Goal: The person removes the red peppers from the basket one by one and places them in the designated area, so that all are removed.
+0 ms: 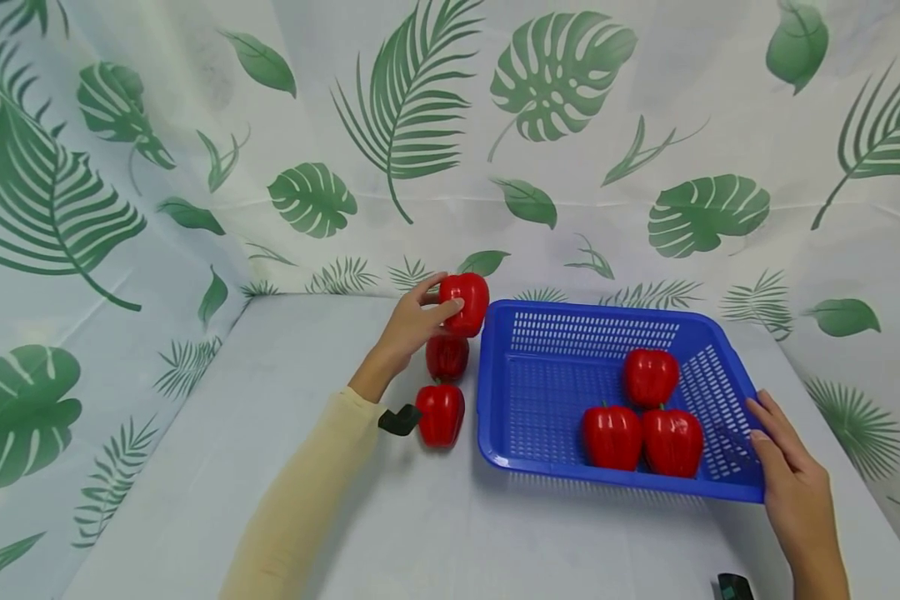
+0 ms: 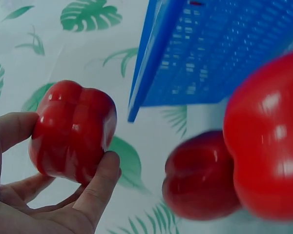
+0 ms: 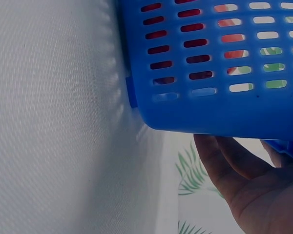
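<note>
My left hand (image 1: 412, 321) holds a shiny red bell pepper (image 1: 471, 304) between thumb and fingers, up beside the left rim of a blue plastic basket (image 1: 547, 387). In the left wrist view, the fingertips press the sides of this bell pepper (image 2: 73, 131). Below the hand, a darker-looking bell pepper (image 1: 447, 358) and another bell pepper (image 1: 440, 417) stand in line on the table, left of the basket. Several red bell peppers (image 1: 651, 377) sit inside the basket, towards its right. My right hand (image 1: 798, 487) grips the basket's right rim near the front corner.
A white-covered table (image 1: 270, 425) lies under everything. Behind it and at both sides hangs a white curtain (image 1: 435, 200) printed with green leaves. Dark wrist pieces show at the left cuff (image 1: 400, 420) and near the right wrist.
</note>
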`<state>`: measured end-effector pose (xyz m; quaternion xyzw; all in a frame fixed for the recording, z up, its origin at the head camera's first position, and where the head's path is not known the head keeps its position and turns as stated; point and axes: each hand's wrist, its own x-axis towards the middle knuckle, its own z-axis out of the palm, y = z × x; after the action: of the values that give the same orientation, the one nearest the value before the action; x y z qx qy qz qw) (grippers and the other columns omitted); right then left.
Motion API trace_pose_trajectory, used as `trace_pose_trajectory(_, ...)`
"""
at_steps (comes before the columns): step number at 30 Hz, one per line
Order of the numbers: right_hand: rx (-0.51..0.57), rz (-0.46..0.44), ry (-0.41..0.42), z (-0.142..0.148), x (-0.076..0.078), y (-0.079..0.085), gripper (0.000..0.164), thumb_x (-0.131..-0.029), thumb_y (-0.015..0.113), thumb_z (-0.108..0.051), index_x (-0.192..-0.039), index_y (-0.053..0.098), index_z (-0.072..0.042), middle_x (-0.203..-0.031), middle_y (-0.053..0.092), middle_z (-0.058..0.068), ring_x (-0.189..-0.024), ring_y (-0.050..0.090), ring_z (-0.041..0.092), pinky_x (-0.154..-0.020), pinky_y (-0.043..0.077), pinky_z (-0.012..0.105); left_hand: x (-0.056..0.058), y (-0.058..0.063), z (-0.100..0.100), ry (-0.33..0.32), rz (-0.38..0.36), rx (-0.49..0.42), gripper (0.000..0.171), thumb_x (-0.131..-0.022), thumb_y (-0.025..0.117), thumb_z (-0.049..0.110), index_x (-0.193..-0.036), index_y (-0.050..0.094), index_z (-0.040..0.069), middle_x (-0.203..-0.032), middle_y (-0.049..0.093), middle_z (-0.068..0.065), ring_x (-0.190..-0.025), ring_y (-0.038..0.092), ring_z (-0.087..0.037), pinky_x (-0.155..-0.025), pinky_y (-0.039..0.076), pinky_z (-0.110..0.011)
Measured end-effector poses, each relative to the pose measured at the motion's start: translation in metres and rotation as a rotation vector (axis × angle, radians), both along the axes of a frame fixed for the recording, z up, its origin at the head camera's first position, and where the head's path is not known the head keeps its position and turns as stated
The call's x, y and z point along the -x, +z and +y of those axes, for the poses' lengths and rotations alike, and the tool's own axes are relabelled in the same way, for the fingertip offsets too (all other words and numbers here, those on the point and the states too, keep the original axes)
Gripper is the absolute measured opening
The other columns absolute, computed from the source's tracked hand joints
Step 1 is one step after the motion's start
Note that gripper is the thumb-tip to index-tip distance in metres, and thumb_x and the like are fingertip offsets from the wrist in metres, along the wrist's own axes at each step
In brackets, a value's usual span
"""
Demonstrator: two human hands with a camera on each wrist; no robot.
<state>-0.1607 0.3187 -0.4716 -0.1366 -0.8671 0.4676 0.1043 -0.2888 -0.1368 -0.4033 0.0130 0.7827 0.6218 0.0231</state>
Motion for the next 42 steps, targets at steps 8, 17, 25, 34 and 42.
trace_pose_trajectory(8,0.003,0.011,-0.004,0.002,-0.001,0.0,0.053,-0.118,0.034,-0.032,-0.168,0.035,-0.017,-0.173,0.018,-0.02,-0.159,0.01,0.003,-0.128,0.011,0.041,-0.002,-0.002,-0.019,0.02,-0.014,-0.018,0.068,-0.104,0.07,0.026,-0.165,0.042,0.017,-0.151,0.052,-0.019,-0.129,0.061,-0.034,-0.1,0.059,-0.045)
trace_pose_trajectory(17,0.024,-0.008,-0.012,0.0,-0.001,-0.001,0.053,-0.118,0.033,-0.032,-0.168,0.035,-0.017,-0.173,0.017,-0.021,-0.159,0.009,0.003,-0.128,0.011,0.042,-0.005,-0.008,-0.043,0.043,-0.037,-0.005,0.068,-0.105,0.069,0.025,-0.165,0.041,0.016,-0.153,0.05,-0.018,-0.133,0.056,-0.036,-0.102,0.057,-0.047)
trace_pose_trajectory(25,0.025,0.008,-0.021,0.001,-0.003,-0.001,0.052,-0.118,0.035,-0.032,-0.168,0.036,-0.018,-0.172,0.019,-0.022,-0.159,0.011,0.002,-0.128,0.011,0.04,-0.008,-0.017,-0.064,0.069,-0.067,0.008,0.07,-0.105,0.069,0.025,-0.167,0.038,0.015,-0.157,0.047,-0.019,-0.139,0.051,-0.038,-0.104,0.056,-0.049)
trace_pose_trajectory(34,0.019,0.027,-0.014,0.001,-0.003,-0.002,0.051,-0.118,0.036,-0.031,-0.167,0.038,-0.018,-0.172,0.021,-0.022,-0.158,0.013,0.001,-0.128,0.011,0.037,-0.009,-0.035,-0.08,0.089,-0.122,0.004,0.069,-0.105,0.069,0.024,-0.166,0.039,0.015,-0.156,0.047,-0.019,-0.138,0.05,-0.037,-0.106,0.055,-0.049)
trace_pose_trajectory(42,0.014,0.019,-0.007,0.0,0.0,-0.001,0.052,-0.118,0.035,-0.032,-0.168,0.037,-0.019,-0.172,0.02,-0.022,-0.159,0.011,0.002,-0.128,0.011,0.039,-0.01,-0.052,-0.089,0.094,-0.178,0.016,0.067,-0.106,0.067,0.023,-0.165,0.039,0.012,-0.158,0.045,-0.021,-0.14,0.05,-0.039,-0.109,0.053,-0.049)
